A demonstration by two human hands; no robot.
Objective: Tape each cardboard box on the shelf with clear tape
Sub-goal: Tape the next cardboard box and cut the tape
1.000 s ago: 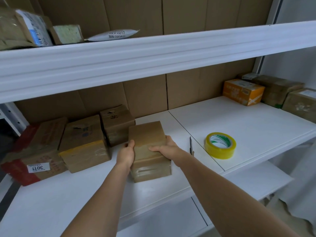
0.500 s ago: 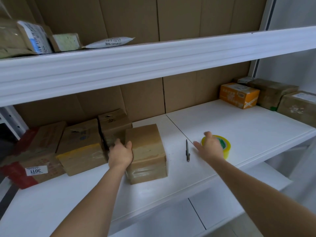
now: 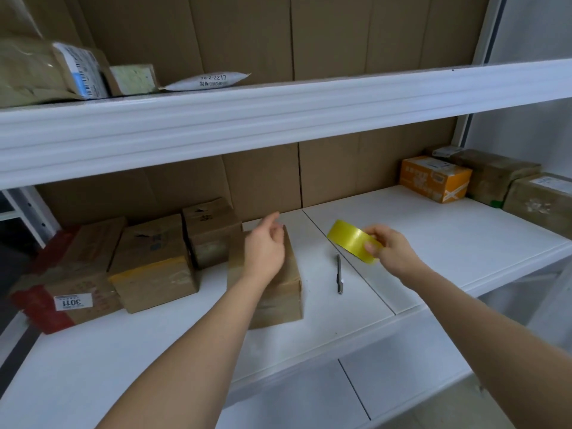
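Note:
A brown cardboard box (image 3: 280, 292) stands on the white shelf (image 3: 433, 243), in front of three other boxes at the left: a small one (image 3: 210, 230), a middle one (image 3: 153, 264) and one with red tape (image 3: 71, 280). My left hand (image 3: 263, 249) hovers above the front box with fingers relaxed and holds nothing. My right hand (image 3: 388, 249) grips the yellowish tape roll (image 3: 351, 239), lifted off the shelf and tilted. More boxes stand at the far right: an orange one (image 3: 433, 178) and two brown ones (image 3: 492, 178), (image 3: 538, 199).
A dark pen-like tool (image 3: 339, 274) lies on the shelf between the front box and the tape. The upper shelf (image 3: 278, 119) overhangs and carries parcels (image 3: 49, 72) and a white mailer (image 3: 207, 82). Cardboard lines the back wall.
My right hand left the box, reached the tape roll on the shelf and lifted it toward the box. My left hand came off the box's side and rose above it.

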